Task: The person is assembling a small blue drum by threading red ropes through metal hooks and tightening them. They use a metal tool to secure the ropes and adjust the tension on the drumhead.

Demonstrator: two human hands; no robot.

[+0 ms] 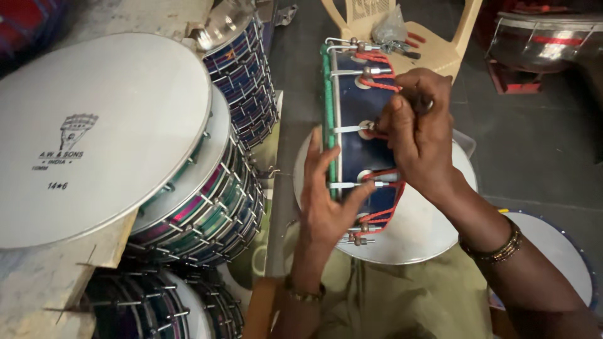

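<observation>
Head view: a small blue drum [355, 132] is standing on edge at centre.
Left hand [326, 194]: gripping the drum's green rim from 7 o'clock, fingers spread.
Right hand [418, 135]: pinching the red cord [377, 78] at the drum's 3 o'clock side.
Stacked drums [207, 188]: lying at 9 o'clock.

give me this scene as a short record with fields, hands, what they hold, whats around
setting: workshop, dark floor
left hand: grips the rim side of a small blue drum held on edge
right hand: fingers pinched at the red cord laced along the drum's side
under the drum: white drumhead lying flat
left of the person: stacked drums with metal tension rods
behind: plastic chair with red-handled tools
wrists: bead bracelets
</observation>
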